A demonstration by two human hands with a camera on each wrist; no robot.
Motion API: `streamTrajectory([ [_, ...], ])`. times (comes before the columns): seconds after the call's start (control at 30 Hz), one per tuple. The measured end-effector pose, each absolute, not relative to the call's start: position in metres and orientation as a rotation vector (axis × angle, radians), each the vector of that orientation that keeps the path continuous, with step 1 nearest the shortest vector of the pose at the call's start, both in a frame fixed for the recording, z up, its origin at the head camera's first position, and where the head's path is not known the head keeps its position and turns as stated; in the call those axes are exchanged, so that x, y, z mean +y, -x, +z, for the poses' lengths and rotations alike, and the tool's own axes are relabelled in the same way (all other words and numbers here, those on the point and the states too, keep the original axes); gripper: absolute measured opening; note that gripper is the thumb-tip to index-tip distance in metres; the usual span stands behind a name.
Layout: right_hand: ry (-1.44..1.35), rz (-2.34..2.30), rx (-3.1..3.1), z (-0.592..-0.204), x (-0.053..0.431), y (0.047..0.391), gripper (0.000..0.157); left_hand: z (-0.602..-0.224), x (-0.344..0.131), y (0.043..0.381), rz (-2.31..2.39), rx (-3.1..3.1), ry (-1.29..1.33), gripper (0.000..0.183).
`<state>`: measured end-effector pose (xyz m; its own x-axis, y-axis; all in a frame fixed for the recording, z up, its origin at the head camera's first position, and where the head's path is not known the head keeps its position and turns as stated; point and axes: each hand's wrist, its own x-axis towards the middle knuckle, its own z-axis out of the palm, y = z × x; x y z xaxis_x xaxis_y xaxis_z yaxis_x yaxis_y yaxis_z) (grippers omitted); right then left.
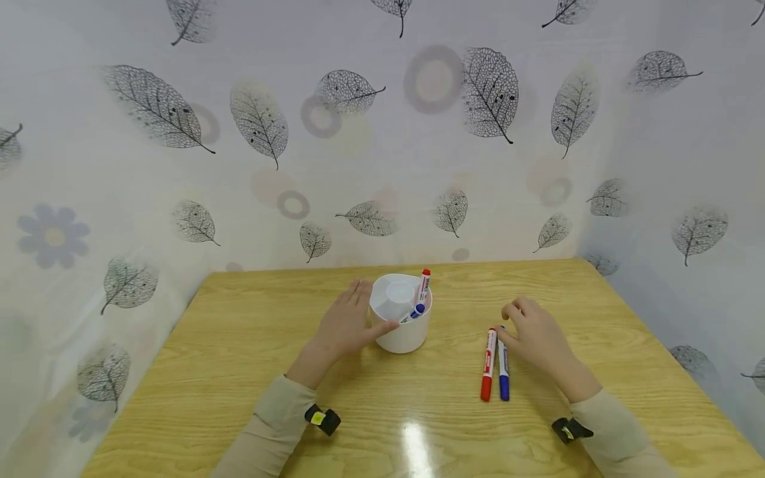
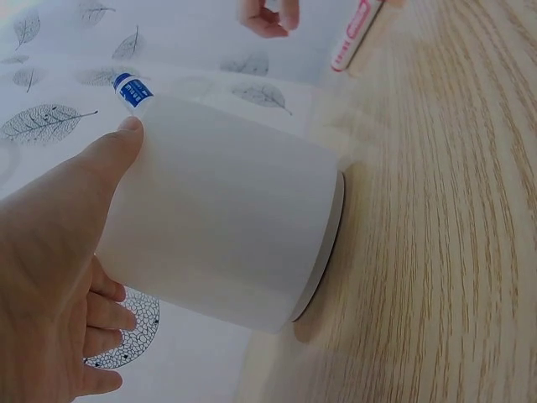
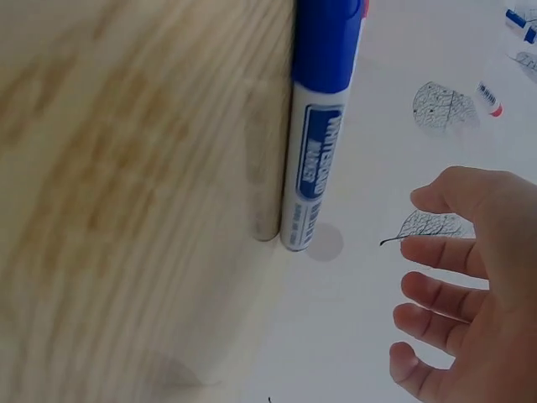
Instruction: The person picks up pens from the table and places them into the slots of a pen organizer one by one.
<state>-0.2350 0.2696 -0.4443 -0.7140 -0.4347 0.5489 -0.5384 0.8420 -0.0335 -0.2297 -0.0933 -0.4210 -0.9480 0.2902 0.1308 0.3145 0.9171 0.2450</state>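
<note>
A white round pen holder (image 1: 402,338) stands upright on the table, with a red-capped marker (image 1: 424,285) and a blue-capped marker (image 1: 418,311) in it. My left hand (image 1: 343,325) lies along its left side, thumb near the front of the rim, fingers spread on the far side; in the left wrist view its fingertips show beside the holder wall. Two more markers lie side by side to the right: a red one (image 1: 488,365) and a blue whiteboard marker (image 3: 312,159). Just above the far end of the blue one, my right hand (image 1: 538,335) has loosely bent fingers, holding nothing.
The wooden table (image 1: 269,299) meets a leaf-patterned wall covering (image 1: 382,166) at the back and sides. Black straps with cameras (image 1: 323,419) sit on both wrists. A bright light reflection lies on the table front.
</note>
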Motion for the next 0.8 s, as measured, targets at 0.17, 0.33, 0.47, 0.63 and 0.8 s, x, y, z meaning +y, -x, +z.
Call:
streamTrajectory([
  [0.17,-0.603,0.233,-2.677,-0.4456,0.2743,0.2348,0.02,-0.4207,-0.0946,0.231,-0.404,-2.994,0.474,0.105],
  [0.33,-0.536,0.193,-2.805,-0.4466,0.2757,0.2371,0.02,-0.4213,-0.0958,0.2329,-0.411,-2.994,0.473,0.106],
  [0.47,-0.503,0.166,-2.856,-0.4482,0.275,0.2392,0.021,-0.4221,-0.0971,0.2344,-0.406,-2.982,0.487,0.106],
  [0.63,-0.483,0.144,-2.907,-0.4502,0.2733,0.2401,0.025,-0.4228,-0.0989,0.2359,-0.418,-2.978,0.5,0.106],
  [0.8,-0.47,0.139,-2.959,-0.4522,0.2711,0.241,0.03,-0.4234,-0.1005,0.2373,-0.418,-2.964,0.517,0.106],
])
